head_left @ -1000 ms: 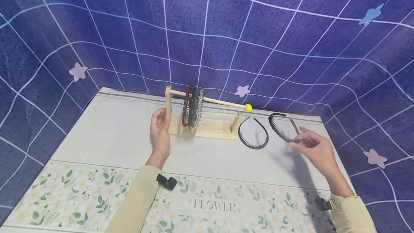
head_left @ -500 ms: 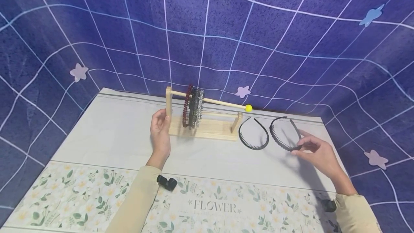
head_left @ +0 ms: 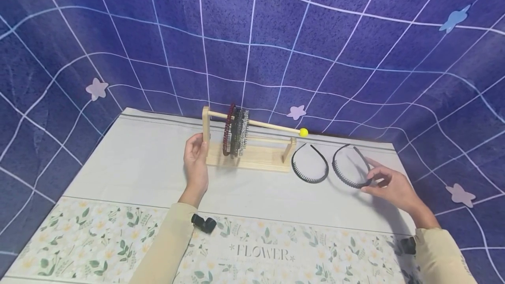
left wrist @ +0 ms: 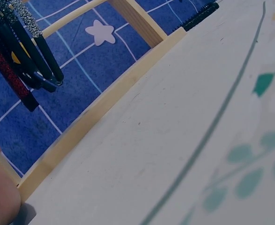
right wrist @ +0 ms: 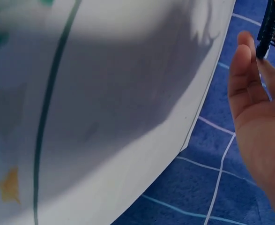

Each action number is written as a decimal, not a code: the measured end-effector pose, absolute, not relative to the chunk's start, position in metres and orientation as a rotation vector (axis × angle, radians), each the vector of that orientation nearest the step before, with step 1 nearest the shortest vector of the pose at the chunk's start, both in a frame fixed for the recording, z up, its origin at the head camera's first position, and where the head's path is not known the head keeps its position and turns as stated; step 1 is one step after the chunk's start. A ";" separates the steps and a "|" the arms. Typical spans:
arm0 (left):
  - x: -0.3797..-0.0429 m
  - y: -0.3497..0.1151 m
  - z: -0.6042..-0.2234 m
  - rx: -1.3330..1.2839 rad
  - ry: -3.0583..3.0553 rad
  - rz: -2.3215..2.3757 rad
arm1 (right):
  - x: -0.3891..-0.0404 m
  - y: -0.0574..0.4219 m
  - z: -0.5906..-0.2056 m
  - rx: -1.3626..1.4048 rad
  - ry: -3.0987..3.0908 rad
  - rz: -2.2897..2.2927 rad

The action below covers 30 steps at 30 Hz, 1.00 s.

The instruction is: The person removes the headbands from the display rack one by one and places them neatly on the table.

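Note:
My left hand (head_left: 196, 159) grips the left upright of a wooden stand (head_left: 264, 161). Several toothed headbands (head_left: 236, 133), dark red, black and silvery, hang side by side on its upper rod (head_left: 272, 125), which ends in a yellow ball (head_left: 303, 132). At the right, the fingers of my right hand (head_left: 388, 186) pinch one side of a black toothed headband (head_left: 342, 178). In the right wrist view, only a short toothed piece of this headband (right wrist: 270, 26) shows between thumb and fingers. Whether it touches the table I cannot tell.
Between the stand and my right hand, another black headband (head_left: 311, 182) lies on the white tabletop (head_left: 252, 192). A floral printed strip (head_left: 260, 249) runs along the near side. Behind the table hangs a blue gridded cloth (head_left: 252, 25) with star shapes.
My right hand has shifted slightly right and nearer to me with the black headband, whose loop has turned to look rounder. My left hand and the stand have stayed put.

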State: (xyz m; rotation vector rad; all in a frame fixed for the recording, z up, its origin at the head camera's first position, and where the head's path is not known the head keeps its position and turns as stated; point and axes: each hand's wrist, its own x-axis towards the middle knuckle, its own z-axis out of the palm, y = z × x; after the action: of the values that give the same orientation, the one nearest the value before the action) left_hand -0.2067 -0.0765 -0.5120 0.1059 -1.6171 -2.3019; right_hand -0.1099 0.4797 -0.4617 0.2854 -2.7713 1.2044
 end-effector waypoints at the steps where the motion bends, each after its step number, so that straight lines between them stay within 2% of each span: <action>1: -0.206 -0.077 -0.512 0.106 -1.614 -2.302 | -0.111 0.481 -0.461 0.277 -2.788 1.196; 8: -0.206 -0.076 -0.512 0.100 -1.590 -2.313 | -0.113 0.491 -0.463 0.204 -2.883 1.192; 30: -0.206 -0.076 -0.510 0.099 -1.612 -2.302 | -0.129 0.500 -0.479 0.282 -3.005 1.117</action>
State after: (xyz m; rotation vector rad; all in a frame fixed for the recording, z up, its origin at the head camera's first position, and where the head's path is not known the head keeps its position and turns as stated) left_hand -0.2062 -0.0757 -0.5104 0.0990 -1.6122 -2.3021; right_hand -0.1292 0.5004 -0.4787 0.2821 -3.0054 1.1167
